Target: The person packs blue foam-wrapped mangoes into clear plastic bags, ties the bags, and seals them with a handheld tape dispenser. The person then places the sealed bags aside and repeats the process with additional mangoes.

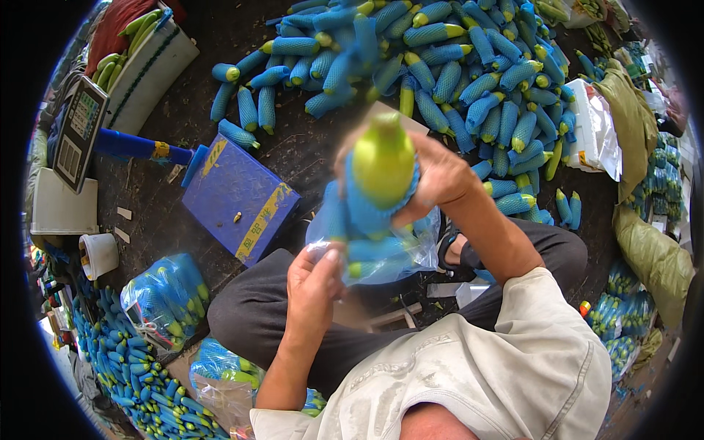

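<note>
Raised in front of my knees, my right hand (434, 173) grips a pale green courgette (383, 159) in a blue foam net sleeve. Its stem end faces up towards me and is blurred. Below it hangs a clear plastic bag (423, 250) with several blue-sleeved courgettes lying inside. My left hand (313, 275) pinches the near left edge of this bag between thumb and fingers. Past my hands, a large heap of sleeved courgettes (440, 60) spreads over the dark floor.
A blue platform scale (236, 201) with its display (81, 132) stands to the left. Near my left knee sits a filled bag of courgettes (165, 300); another pile (148, 379) lies behind it. A white bucket (99, 256), a white foam box (586, 126) and a pale crate (154, 71) stand around.
</note>
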The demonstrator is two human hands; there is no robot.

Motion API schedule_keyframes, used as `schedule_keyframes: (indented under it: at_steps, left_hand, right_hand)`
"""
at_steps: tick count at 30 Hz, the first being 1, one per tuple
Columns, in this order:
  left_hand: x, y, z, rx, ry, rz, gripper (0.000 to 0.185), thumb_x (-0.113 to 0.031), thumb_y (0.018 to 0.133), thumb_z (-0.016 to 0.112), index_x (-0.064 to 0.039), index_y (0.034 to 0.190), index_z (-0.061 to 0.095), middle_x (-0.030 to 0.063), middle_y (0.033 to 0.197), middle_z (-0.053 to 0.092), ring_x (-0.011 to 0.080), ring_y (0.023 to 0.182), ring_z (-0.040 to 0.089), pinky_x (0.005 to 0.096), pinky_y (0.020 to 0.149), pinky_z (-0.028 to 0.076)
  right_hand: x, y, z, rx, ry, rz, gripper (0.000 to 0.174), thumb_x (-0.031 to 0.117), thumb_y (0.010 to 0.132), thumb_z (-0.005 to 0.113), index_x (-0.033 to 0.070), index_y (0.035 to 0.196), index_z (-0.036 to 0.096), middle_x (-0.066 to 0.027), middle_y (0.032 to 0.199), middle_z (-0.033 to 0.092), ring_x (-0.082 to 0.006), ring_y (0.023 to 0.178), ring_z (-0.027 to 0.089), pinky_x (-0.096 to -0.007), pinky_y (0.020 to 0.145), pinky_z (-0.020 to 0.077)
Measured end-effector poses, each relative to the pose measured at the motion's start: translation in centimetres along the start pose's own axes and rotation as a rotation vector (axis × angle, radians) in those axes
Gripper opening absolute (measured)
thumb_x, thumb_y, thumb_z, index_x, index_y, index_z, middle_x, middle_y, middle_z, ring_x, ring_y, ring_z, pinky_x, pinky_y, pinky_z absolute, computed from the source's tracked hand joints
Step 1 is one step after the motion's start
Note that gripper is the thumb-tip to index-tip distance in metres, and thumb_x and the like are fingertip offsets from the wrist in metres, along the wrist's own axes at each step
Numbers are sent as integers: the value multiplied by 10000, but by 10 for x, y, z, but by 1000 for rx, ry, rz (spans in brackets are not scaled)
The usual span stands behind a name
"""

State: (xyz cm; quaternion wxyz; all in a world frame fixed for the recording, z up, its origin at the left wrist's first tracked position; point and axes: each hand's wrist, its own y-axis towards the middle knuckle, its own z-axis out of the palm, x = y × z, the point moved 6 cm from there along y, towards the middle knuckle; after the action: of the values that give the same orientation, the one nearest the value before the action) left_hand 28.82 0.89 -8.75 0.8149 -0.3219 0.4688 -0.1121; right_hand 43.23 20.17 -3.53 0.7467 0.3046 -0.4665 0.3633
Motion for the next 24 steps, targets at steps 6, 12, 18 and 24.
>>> schedule_keyframes:
  at_steps: [6,12,18,24]
  left_hand:
    - [5,-14,-13,-131,-103,155,209,-133,1020,611,14,1163,646,-1,754,565,35,494,401,228,481,392]
    - [18,-33,-6,-39,-70,210,263,-148,1016,614,47,1192,628,-6,754,559,24,502,389,212,485,371]
    - [19,-30,6,-41,-60,223,240,-144,984,633,41,1136,653,-14,739,535,35,519,391,215,456,358]
    - [22,-30,19,-16,-11,235,223,-144,1005,638,13,1161,662,-18,764,553,19,514,387,200,463,340]
  right_hand:
    - [-114,-63,34,-157,-386,300,763,61,614,892,71,1323,610,-53,1165,695,-198,1106,649,-360,1016,496]
    - [-174,-140,-5,-64,-1275,38,434,37,745,755,131,1165,706,-111,1246,661,-346,1268,556,-469,1035,468]
    - [-227,-222,-30,-213,-1730,452,517,188,814,707,183,1324,625,-168,1505,455,-485,1384,404,-702,1113,351]
    - [-253,-212,-56,-669,-1426,644,784,322,810,799,63,1467,458,-249,1425,490,-457,1244,525,-542,1015,499]
